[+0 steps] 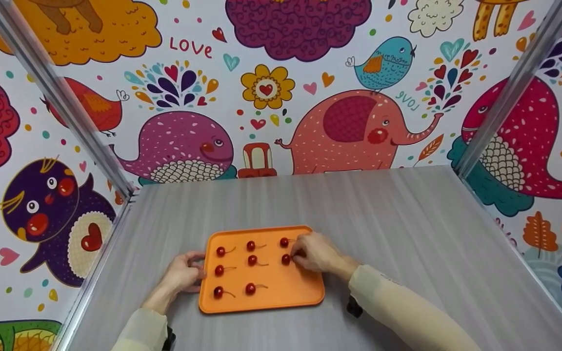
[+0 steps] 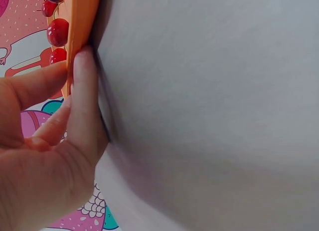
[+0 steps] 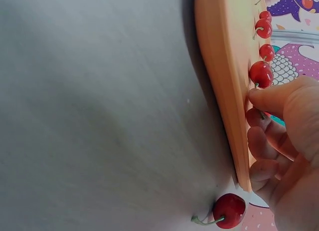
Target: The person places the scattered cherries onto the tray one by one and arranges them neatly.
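An orange tray (image 1: 281,297) lies on the grey table, with red stemmed cherries set out on it in columns. My left hand (image 1: 185,273) grips the tray's left edge, thumb along the outer side and a finger at the rim in the left wrist view. Over the tray's right side, my right hand (image 1: 316,252) pinches the stem of a cherry (image 3: 261,74) between thumb and forefinger; that cherry rests on the tray. Another cherry (image 1: 284,242) sits just beyond it. In the right wrist view, a loose cherry (image 3: 229,211) lies on the table past the tray's corner, hidden in the head view.
Three cherries, among them a front one (image 1: 218,292), form the tray's left column; three more, including a front one (image 1: 250,288), form the middle column. The grey table (image 1: 388,209) is bounded by printed walls and metal posts (image 1: 500,97).
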The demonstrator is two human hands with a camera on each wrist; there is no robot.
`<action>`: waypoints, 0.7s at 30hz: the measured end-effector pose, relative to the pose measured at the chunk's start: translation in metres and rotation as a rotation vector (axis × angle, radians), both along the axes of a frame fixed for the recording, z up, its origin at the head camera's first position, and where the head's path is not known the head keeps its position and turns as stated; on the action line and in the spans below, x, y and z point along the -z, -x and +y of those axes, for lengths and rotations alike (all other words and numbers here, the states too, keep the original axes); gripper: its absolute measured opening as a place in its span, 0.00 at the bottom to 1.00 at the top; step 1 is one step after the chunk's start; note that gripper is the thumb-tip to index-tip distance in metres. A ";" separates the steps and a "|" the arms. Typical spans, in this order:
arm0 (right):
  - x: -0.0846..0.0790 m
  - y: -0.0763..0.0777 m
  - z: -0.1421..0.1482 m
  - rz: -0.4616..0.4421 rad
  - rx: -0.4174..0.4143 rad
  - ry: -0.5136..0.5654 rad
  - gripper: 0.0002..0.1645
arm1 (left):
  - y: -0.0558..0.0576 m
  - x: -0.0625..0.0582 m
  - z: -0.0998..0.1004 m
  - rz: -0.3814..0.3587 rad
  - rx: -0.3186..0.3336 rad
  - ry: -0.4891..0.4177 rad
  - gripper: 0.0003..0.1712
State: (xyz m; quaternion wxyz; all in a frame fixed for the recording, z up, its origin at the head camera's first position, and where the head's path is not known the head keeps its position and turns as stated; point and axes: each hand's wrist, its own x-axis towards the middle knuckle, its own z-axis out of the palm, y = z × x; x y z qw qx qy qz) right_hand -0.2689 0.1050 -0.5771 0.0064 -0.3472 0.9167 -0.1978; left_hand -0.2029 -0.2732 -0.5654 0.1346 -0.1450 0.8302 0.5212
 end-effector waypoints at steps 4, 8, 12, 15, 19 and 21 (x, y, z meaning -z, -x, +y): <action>-0.001 0.000 0.002 0.017 0.008 0.021 0.06 | 0.001 0.001 0.000 0.000 -0.004 0.005 0.37; -0.002 0.002 0.005 0.016 0.019 0.070 0.06 | 0.001 0.002 -0.001 0.002 -0.014 0.013 0.36; -0.004 0.004 0.010 -0.010 0.033 0.126 0.06 | 0.001 0.003 0.000 0.000 -0.016 0.014 0.36; -0.006 0.005 0.015 -0.013 0.044 0.159 0.06 | 0.001 0.002 0.000 0.002 -0.011 0.012 0.36; -0.007 0.004 0.024 0.013 0.047 0.194 0.07 | 0.001 0.002 -0.001 0.004 -0.008 0.010 0.36; -0.008 0.003 0.029 0.019 0.052 0.205 0.07 | 0.001 0.003 -0.001 0.002 -0.009 0.010 0.36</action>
